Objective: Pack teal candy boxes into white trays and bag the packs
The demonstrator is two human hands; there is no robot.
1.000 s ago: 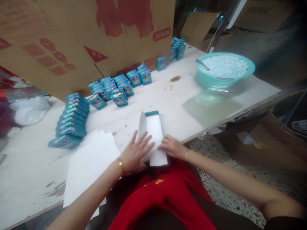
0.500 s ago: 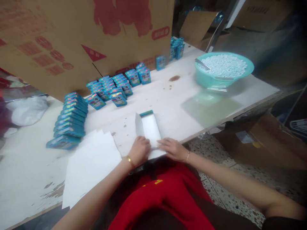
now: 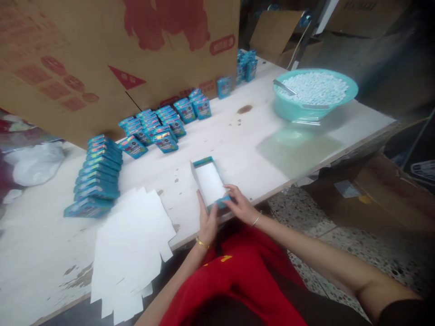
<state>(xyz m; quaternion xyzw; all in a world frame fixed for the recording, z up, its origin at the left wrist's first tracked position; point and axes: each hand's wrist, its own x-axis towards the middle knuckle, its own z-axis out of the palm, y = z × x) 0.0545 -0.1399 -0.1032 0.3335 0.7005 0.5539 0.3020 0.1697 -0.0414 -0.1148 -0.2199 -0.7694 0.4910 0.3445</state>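
A worn white desk [image 3: 244, 149] fronts a big brown carton [image 3: 102, 59] with red print too blurred to read. Just before the desk's near edge, your left hand [image 3: 208, 222] and right hand [image 3: 239, 206] pinch the near end of a blue-edged tray [image 3: 210, 182], folding it up; next, firm the corners.

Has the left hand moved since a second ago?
Yes. The left hand has drawn back toward the table's near edge; earlier it lay flat over the carton's left flap, now it grips the near end of the folded carton.
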